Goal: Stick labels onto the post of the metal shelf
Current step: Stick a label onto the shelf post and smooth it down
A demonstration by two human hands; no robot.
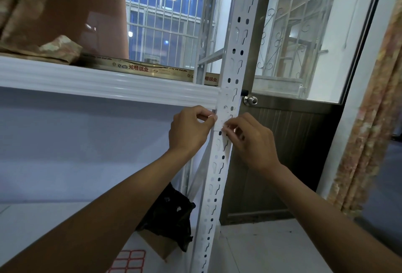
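**Both hands at the post, just under the shelf beam**

The post (219, 164) is a white perforated metal upright with paired round holes and keyhole slots down its face, leaning slightly in the wide-angle view. A white label (222, 118) lies against its front just below where the white shelf beam (108, 85) joins it; the label blends with the paint, and its lower edge shows as a faint line across the post.

The left hand (189, 131) is curled at the post's left edge, thumb and forefinger pinched together at the label's left side. The right hand (252, 142) meets the post from its right edge, fingertips (227, 126) pinched on the label's lower right part.

A sheet of red-bordered labels (128, 260) lies on the lower shelf at the bottom edge of view.
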